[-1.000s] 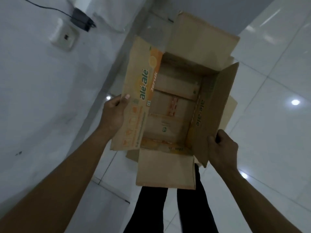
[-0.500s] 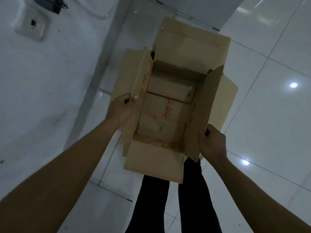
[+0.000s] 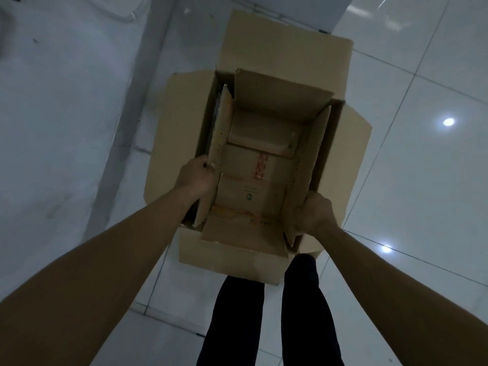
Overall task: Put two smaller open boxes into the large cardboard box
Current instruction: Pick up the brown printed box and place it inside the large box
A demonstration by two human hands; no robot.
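A large brown cardboard box (image 3: 179,133) stands open on the floor, its flaps spread outward. Inside it sits a smaller open cardboard box (image 3: 253,188) with orange print and red tape on its bottom. My left hand (image 3: 196,175) grips the smaller box's left side flap. My right hand (image 3: 314,215) grips its right side flap near the front corner. The smaller box's side flaps stand upright, within the large box's walls. I see no second smaller box.
A white wall (image 3: 60,114) rises at the left, close to the large box. Glossy white floor tiles (image 3: 427,167) spread to the right. My dark-trousered legs (image 3: 264,320) stand just in front of the box.
Both hands lowered the smaller box from above down into the large box. Its side flaps, tilted outward before, now stand upright inside the large box's walls.
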